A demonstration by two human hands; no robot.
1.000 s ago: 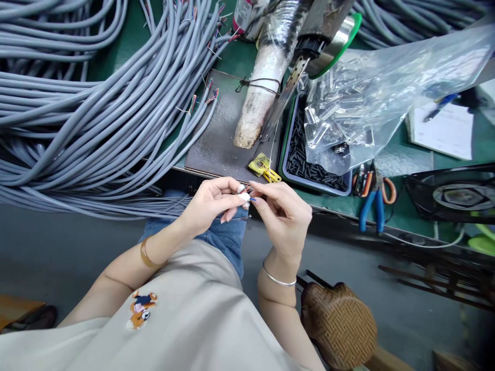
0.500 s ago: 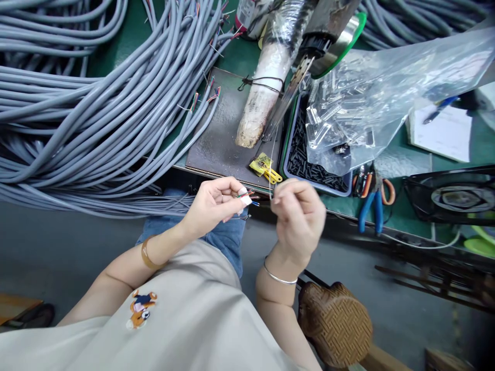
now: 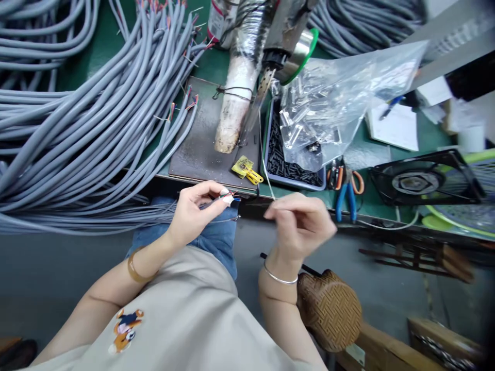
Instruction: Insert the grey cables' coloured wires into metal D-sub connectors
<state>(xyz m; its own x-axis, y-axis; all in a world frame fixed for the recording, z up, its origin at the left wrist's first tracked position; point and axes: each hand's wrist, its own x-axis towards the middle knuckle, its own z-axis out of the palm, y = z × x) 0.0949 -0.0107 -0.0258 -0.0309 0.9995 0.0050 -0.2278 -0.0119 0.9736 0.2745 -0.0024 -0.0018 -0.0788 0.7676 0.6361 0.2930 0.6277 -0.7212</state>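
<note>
Grey cables (image 3: 96, 116): too many to count; they are spilling over the near edge of the tabletop (image 3: 435, 135) on its left, and as a mass are probably feeling springy and heavy.
Left hand (image 3: 193, 211): one; its grip is pinching the coloured wires between thumb and forefinger.
Coloured wires (image 3: 237, 199): several, red and blue showing, too small to count; they are poking out just off the near edge, likely being light, soft and easily bent, so best held just behind their ends.
Dark board (image 3: 193, 154): one, lying along the near edge.
White-wrapped tube (image 3: 232, 108): one, slanting above the board.
Yellow piece (image 3: 253, 176): one, resting at the board's near right corner.
Pale strand (image 3: 266, 170): one, reaching down past the near edge, looking thin, light and flexible; its lower end is offering the easiest hold.
Right hand (image 3: 301, 221): one, blurring beside the strand's lower end; I cannot tell whether its grip is holding it.
Tray (image 3: 296, 181): one, sitting by the near edge, holding uncounted black sleeves.
Clear bag (image 3: 356, 87): one, overlapping the tray.
Blue-handled pliers (image 3: 341, 200): one pair, overhanging the near edge.
Black fan (image 3: 421, 180): one, lying farther right.
</note>
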